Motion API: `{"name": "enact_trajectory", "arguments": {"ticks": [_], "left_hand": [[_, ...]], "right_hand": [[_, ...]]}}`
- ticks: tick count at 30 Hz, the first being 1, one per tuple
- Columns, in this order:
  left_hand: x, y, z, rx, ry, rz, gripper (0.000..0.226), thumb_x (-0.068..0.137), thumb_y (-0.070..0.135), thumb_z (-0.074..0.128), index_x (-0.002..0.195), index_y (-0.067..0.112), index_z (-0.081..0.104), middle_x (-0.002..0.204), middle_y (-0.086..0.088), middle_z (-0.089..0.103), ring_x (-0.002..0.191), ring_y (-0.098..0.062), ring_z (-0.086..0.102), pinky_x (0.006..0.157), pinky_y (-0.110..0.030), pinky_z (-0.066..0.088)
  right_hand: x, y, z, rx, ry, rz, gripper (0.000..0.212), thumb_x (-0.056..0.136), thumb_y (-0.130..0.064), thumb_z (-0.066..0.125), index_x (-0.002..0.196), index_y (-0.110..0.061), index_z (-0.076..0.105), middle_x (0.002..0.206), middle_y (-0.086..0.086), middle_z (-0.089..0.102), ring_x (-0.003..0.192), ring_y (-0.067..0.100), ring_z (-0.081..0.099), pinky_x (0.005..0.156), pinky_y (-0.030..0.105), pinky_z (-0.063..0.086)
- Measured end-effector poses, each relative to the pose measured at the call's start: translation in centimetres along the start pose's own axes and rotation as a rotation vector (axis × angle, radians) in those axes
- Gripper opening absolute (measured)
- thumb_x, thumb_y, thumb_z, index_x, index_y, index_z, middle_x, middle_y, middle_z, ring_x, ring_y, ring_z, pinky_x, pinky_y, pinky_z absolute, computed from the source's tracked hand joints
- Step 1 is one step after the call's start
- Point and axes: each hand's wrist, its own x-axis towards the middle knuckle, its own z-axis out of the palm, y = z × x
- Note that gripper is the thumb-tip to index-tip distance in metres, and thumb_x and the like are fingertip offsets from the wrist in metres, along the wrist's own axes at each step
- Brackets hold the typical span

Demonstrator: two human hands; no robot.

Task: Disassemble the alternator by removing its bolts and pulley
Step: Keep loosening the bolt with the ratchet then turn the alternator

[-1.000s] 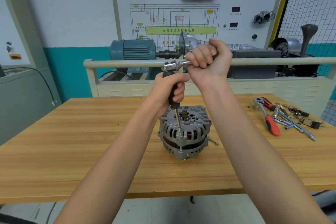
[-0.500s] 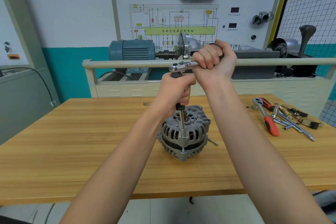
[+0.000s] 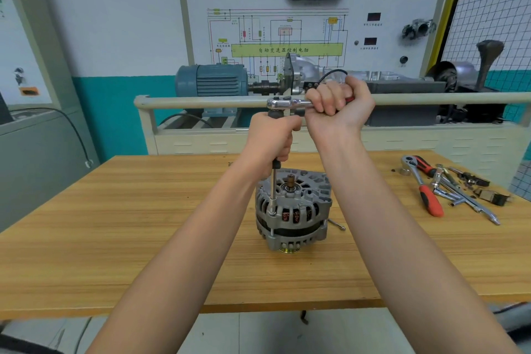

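- The right hand [image 3: 339, 106] is curled tight round the handle of a ratchet wrench [image 3: 287, 103], whose chrome head sticks out to the left of the fist; a sliver of red handle shows at the thumb side.
- The left hand [image 3: 271, 139] grips the black handle of the extension bar [image 3: 273, 190] that hangs straight down from the ratchet head, fingers wrapped fully round it.
- The bar's lower end, with its socket, sits on a bolt [image 3: 271, 213] at the front left rim of the alternator [image 3: 293, 210].
- The alternator stands upright on the wooden table [image 3: 115, 238], near its middle, with its shaft [image 3: 290, 181] pointing up and copper windings showing through the housing slots.
- A loose long bolt [image 3: 336, 224] lies on the table just beside the alternator's right side.
- Well apart at the table's right end lie a second ratchet with a red handle [image 3: 425, 192], several chrome bars and small dark parts.
- Behind the table a rail runs across, with a blue electric motor [image 3: 212, 80] and a wiring-diagram board [image 3: 287, 23] beyond.
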Motion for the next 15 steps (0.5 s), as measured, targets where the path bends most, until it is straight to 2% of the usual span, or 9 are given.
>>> {"name": "enact_trajectory", "arguments": {"ticks": [5, 8, 10, 12, 15], "left_hand": [[0.0, -0.3, 0.3, -0.021, 0.173, 0.037, 0.042, 0.082, 0.0, 0.055, 0.054, 0.019, 0.03, 0.036, 0.008, 0.026, 0.031, -0.011, 0.018, 0.039, -0.018, 0.018], [-0.1, -0.4, 0.4, -0.027, 0.173, 0.058, 0.04, 0.085, 0.005, 0.058, 0.058, 0.019, 0.032, 0.039, 0.008, 0.028, 0.034, -0.01, 0.021, 0.04, -0.018, 0.02], [-0.2, -0.6, 0.4, -0.031, 0.147, 0.07, 0.036, 0.085, 0.007, 0.059, 0.061, 0.019, 0.036, 0.043, 0.006, 0.031, 0.038, -0.01, 0.025, 0.038, -0.018, 0.022], [-0.3, -0.8, 0.1, -0.08, 0.092, 0.102, 0.034, 0.084, 0.003, 0.058, 0.061, 0.018, 0.038, 0.044, 0.005, 0.032, 0.038, -0.01, 0.027, 0.038, -0.018, 0.023], [-0.2, -0.9, -1.1, -0.166, -0.039, 0.142, 0.035, 0.085, -0.001, 0.058, 0.057, 0.014, 0.043, 0.041, 0.001, 0.037, 0.036, -0.013, 0.03, 0.039, -0.02, 0.027]], "right_hand": [[-3.4, 1.8, 0.5, -0.37, -0.254, -0.33, 0.042, 0.095, -0.003, 0.039, 0.056, -0.016, 0.032, 0.04, -0.001, 0.029, 0.036, 0.014, 0.025, 0.044, 0.026, 0.026], [-4.9, 2.7, 0.1, -0.634, -0.41, -0.594, 0.04, 0.09, 0.002, 0.042, 0.056, -0.018, 0.041, 0.042, 0.002, 0.034, 0.04, 0.017, 0.031, 0.049, 0.032, 0.028], [-5.7, 3.0, -0.1, -0.752, -0.486, -0.695, 0.038, 0.088, 0.004, 0.041, 0.059, -0.02, 0.044, 0.046, 0.004, 0.034, 0.042, 0.021, 0.028, 0.048, 0.039, 0.024], [-5.6, 2.9, -0.2, -0.716, -0.49, -0.658, 0.039, 0.088, 0.003, 0.042, 0.056, -0.019, 0.043, 0.045, 0.003, 0.034, 0.042, 0.021, 0.027, 0.048, 0.039, 0.024], [-4.1, 1.8, 0.1, -0.43, -0.391, -0.335, 0.044, 0.091, -0.004, 0.043, 0.048, -0.015, 0.037, 0.041, -0.001, 0.032, 0.039, 0.014, 0.027, 0.045, 0.028, 0.027]]}}
